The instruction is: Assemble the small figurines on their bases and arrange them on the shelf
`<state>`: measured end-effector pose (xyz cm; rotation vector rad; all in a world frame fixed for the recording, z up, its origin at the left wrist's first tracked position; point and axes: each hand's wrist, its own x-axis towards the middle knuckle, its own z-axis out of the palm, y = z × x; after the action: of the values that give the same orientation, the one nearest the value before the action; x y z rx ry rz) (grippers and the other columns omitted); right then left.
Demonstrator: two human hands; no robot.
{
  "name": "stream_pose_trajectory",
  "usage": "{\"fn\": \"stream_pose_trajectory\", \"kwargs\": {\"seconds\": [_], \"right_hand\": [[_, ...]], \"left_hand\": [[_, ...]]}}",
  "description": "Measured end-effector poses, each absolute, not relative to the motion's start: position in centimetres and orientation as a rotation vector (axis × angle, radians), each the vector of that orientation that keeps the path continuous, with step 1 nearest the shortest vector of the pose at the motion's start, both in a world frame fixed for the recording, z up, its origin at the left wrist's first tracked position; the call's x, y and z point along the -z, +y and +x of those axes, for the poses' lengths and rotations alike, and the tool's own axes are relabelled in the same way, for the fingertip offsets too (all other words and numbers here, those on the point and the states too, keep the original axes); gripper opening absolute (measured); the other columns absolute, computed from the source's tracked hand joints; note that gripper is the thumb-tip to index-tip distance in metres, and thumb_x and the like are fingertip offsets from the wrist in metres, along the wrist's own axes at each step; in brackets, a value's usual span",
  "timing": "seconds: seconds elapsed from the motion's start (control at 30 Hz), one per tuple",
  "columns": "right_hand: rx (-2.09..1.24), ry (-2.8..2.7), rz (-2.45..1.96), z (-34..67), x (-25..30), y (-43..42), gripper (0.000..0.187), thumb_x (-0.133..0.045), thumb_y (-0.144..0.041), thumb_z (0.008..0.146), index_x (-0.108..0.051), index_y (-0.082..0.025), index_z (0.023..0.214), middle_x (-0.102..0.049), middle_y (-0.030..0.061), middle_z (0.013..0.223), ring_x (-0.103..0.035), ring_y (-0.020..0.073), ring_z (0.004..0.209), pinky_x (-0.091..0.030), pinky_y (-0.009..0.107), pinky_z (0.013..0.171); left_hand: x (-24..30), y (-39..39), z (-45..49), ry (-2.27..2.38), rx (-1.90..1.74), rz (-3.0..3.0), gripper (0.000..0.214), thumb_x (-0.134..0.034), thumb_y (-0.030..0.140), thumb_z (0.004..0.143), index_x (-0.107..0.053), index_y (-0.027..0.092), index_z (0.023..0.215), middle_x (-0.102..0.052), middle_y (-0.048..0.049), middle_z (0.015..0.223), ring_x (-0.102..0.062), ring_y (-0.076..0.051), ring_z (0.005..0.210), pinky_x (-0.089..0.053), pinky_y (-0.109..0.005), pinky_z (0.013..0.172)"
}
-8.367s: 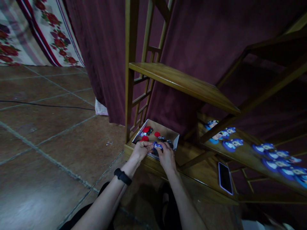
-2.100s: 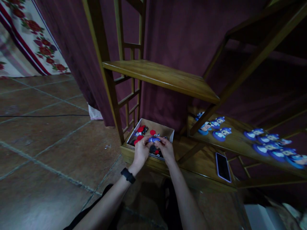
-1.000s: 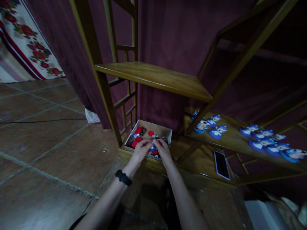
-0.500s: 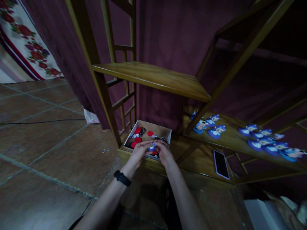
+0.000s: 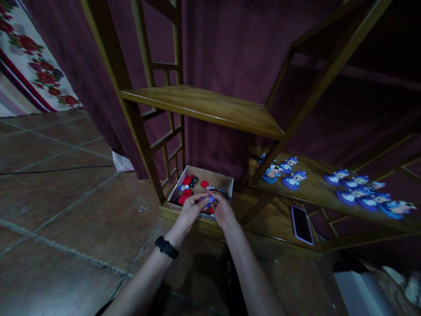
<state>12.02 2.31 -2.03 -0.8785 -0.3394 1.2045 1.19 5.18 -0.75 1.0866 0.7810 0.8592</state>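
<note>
Between my two hands, over the near side of a shallow cardboard box [image 5: 217, 174], is a small blue-purple figurine [image 5: 207, 200], mostly covered by fingers. My left hand [image 5: 191, 210], with a black band on its wrist, is closed on it from the left. My right hand [image 5: 222, 210] grips it from the right, the fingertips of both hands meeting. Inside the box lie red round pieces [image 5: 187, 193] and small black-and-white pieces [image 5: 210, 187]. The box rests on the low wooden shelf, and my hands hide its near right part.
Several blue-and-white figurines [image 5: 294, 180] stand on a raised wooden shelf [image 5: 312, 186] at the right. A phone [image 5: 301, 224] lies on the lower board. A higher shelf board [image 5: 204, 105] juts out above the box. Slanted posts and a purple curtain [image 5: 223, 52] surround it.
My fingers have closed further over the figurine, so less of it shows. The whole view has shifted slightly, with the shelves now a little further left.
</note>
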Motion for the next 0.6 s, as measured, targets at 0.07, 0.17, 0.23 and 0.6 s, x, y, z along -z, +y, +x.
{"fn": "stream_pose_trajectory", "kwargs": {"seconds": [0.07,0.17,0.23,0.6], "right_hand": [[-1.204,-0.374,-0.886,11.97,1.94,2.25,0.012,-0.062,-0.011,0.059,-0.065,-0.020,0.067,-0.069,-0.0014,0.083,-0.060,0.0116,0.079,-0.044,0.021,0.068],[-1.216,-0.389,-0.861,12.01,1.96,2.21,0.018,-0.057,-0.006,0.057,-0.065,-0.019,0.065,-0.069,-0.0016,0.079,-0.059,0.0126,0.081,-0.045,0.021,0.070],[-1.236,-0.355,-0.817,12.13,2.05,2.23,0.020,-0.056,-0.003,0.056,-0.065,-0.019,0.064,-0.068,-0.0017,0.077,-0.060,0.0125,0.081,-0.045,0.021,0.071],[-1.287,-0.238,-0.810,12.87,2.36,2.23,0.019,-0.054,-0.003,0.060,-0.063,-0.019,0.065,-0.069,-0.0011,0.078,-0.061,0.0118,0.076,-0.047,0.021,0.065]], "left_hand": [[1.04,5.30,1.33,0.786,-0.902,1.154,0.033,-0.074,0.033,0.059,-0.070,0.014,0.086,-0.069,-0.0059,0.083,-0.061,-0.016,0.070,-0.050,-0.028,0.065],[1.28,5.40,1.46,0.793,-0.975,1.302,0.027,-0.074,0.032,0.059,-0.070,0.015,0.080,-0.069,-0.0050,0.082,-0.062,-0.018,0.076,-0.048,-0.030,0.073],[1.31,5.42,1.49,0.782,-1.007,1.386,0.024,-0.074,0.031,0.059,-0.071,0.016,0.078,-0.069,-0.0058,0.088,-0.061,-0.020,0.085,-0.046,-0.032,0.080],[0.49,5.05,1.20,0.744,-0.902,1.180,0.032,-0.074,0.032,0.059,-0.068,0.015,0.086,-0.068,-0.0048,0.085,-0.061,-0.016,0.075,-0.050,-0.028,0.069]]}}
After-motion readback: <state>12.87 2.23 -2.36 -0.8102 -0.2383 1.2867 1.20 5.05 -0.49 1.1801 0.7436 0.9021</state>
